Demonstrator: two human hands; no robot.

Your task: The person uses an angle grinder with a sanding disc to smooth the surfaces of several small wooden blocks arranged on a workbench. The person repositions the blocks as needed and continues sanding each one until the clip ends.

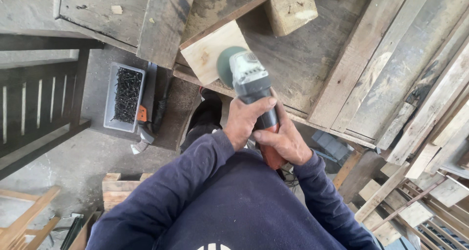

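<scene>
I see both hands wrapped around an angle grinder (251, 91), which points away from me toward the worktop (303, 59). My left hand (245, 120) is closed over the grey front part of the grinder body, thumb lying across the top, fingers curled down the near side. My right hand (283, 142) is closed around the orange rear grip, just behind and slightly below the left, the two hands touching. So the tool runs straight out from between my hands, its head well ahead of the knuckles.

At the far end the green sanding disc (225, 65) sits against the right edge of a pale wooden block (212, 52). That block lies tilted on the worktop's near edge, beside a dark weathered plank (163, 20) to its left. I cannot tell whether the disc is spinning.

A second chunky wood offcut (290, 8) lies farther back on the worktop, apart from the grinder. To the right, long rough boards (391, 69) lean in a stack. Down on the left, a grey tray of dark nails (125, 96) sits on a low surface, with a hammer (141, 132) at its near end. My dark blue sleeves fill the lower view.
</scene>
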